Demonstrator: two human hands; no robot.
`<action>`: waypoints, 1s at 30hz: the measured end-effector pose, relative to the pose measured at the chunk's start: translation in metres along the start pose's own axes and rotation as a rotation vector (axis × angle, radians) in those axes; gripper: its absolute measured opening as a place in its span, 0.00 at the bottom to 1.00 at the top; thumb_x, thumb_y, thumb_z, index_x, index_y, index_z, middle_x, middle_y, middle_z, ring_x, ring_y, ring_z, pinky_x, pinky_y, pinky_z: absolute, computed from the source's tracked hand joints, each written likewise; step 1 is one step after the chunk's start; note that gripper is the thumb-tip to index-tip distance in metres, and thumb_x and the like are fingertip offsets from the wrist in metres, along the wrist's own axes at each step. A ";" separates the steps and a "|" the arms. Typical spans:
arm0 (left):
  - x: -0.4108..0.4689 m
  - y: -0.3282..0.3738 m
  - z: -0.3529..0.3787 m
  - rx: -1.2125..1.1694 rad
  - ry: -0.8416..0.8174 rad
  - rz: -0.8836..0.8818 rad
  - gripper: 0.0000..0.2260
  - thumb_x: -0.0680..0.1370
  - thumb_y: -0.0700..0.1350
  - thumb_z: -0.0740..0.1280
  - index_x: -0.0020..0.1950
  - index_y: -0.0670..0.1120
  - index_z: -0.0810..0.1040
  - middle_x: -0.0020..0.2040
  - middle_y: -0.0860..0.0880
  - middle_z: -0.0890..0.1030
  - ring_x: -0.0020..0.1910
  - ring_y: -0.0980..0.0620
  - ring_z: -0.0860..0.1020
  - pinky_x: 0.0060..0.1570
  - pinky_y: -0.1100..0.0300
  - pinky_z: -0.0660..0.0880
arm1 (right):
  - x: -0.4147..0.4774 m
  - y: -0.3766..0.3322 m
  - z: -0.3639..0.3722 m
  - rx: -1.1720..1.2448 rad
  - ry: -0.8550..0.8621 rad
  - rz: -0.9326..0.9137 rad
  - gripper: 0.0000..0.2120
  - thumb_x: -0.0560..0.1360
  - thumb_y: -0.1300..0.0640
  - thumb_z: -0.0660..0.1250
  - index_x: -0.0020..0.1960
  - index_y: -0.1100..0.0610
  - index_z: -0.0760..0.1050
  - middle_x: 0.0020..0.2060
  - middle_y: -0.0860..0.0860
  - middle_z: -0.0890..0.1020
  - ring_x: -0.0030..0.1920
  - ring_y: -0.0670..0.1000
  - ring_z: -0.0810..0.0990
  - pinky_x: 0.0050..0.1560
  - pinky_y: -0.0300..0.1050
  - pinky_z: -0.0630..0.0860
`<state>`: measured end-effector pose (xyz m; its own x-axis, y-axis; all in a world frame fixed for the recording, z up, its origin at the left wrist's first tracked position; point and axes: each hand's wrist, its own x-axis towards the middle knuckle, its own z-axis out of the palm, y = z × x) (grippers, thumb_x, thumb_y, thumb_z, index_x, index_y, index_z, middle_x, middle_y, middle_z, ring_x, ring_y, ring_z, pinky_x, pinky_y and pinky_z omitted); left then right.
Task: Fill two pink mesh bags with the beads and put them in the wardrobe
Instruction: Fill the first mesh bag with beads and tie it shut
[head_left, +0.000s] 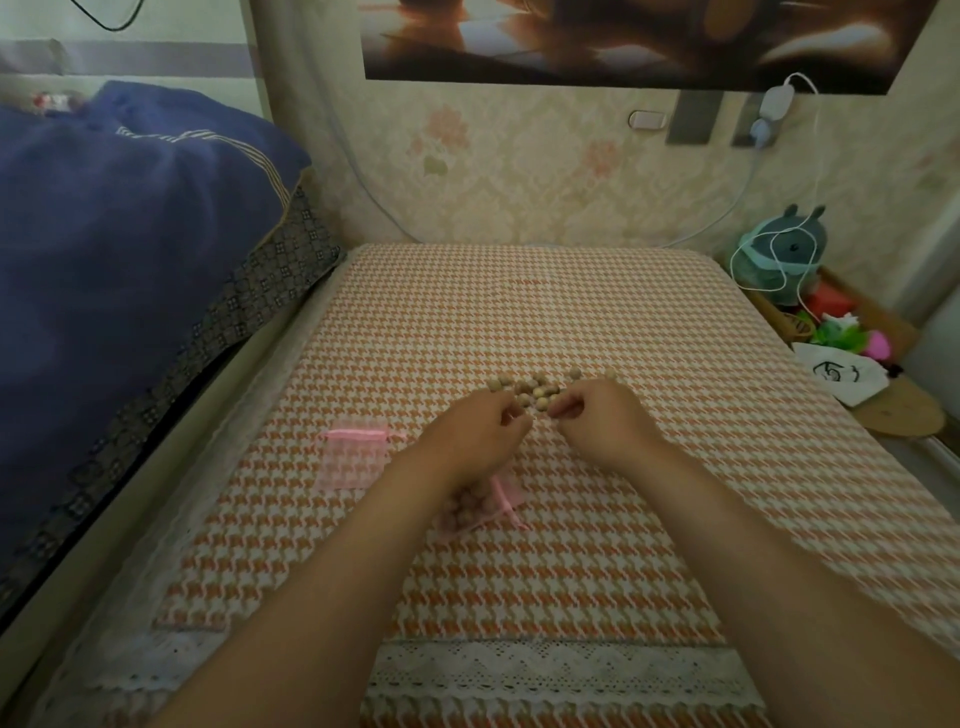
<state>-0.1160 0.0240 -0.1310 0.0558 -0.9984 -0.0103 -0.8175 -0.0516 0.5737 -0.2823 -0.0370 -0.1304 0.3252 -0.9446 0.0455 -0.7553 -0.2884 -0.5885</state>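
- The worktop (597, 582) is covered with an orange-and-white houndstooth cloth with a white lace edge on the near side.
- A loose heap of small tan beads (535, 389) lies on the cloth near its middle.
- The left hand (483, 423) sits at the near left edge of the heap, fingers curled inward. Blur hides whether they grip any beads.
- The right hand (602, 415) sits at the near right edge, fingers also curled. I cannot tell whether it holds anything.
- The two hands are close together but apart.
- An empty pink mesh bag (353, 460) lies flat to the left of the left hand.
- A second pink mesh bag (467, 512), with beads inside, lies partly under the left forearm.
- A blue blanket (130, 218) is piled on the bed to the left.
- A grey plush toy (784, 249) sits at the far right.
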 end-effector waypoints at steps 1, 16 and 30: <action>0.006 0.003 0.003 -0.007 0.016 -0.004 0.12 0.81 0.54 0.62 0.55 0.49 0.81 0.52 0.50 0.82 0.49 0.49 0.79 0.53 0.46 0.78 | 0.002 0.003 0.000 -0.025 0.031 -0.003 0.10 0.78 0.58 0.68 0.45 0.43 0.82 0.48 0.44 0.84 0.50 0.49 0.83 0.51 0.51 0.81; 0.041 0.000 0.034 -0.052 0.068 0.005 0.11 0.76 0.45 0.69 0.58 0.49 0.82 0.56 0.49 0.83 0.55 0.49 0.80 0.55 0.55 0.77 | 0.021 0.023 0.011 -0.037 -0.042 -0.110 0.13 0.76 0.60 0.69 0.55 0.47 0.85 0.47 0.47 0.86 0.48 0.50 0.82 0.51 0.50 0.81; 0.035 -0.004 0.017 -0.328 0.151 -0.049 0.04 0.77 0.48 0.73 0.46 0.49 0.82 0.43 0.51 0.84 0.43 0.52 0.80 0.44 0.57 0.76 | 0.014 0.011 0.008 0.317 0.010 -0.101 0.08 0.73 0.60 0.76 0.51 0.53 0.86 0.42 0.44 0.85 0.45 0.41 0.84 0.53 0.41 0.82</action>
<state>-0.1208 -0.0108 -0.1474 0.1939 -0.9790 0.0628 -0.5855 -0.0641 0.8081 -0.2821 -0.0521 -0.1425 0.3826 -0.9156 0.1236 -0.5044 -0.3191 -0.8024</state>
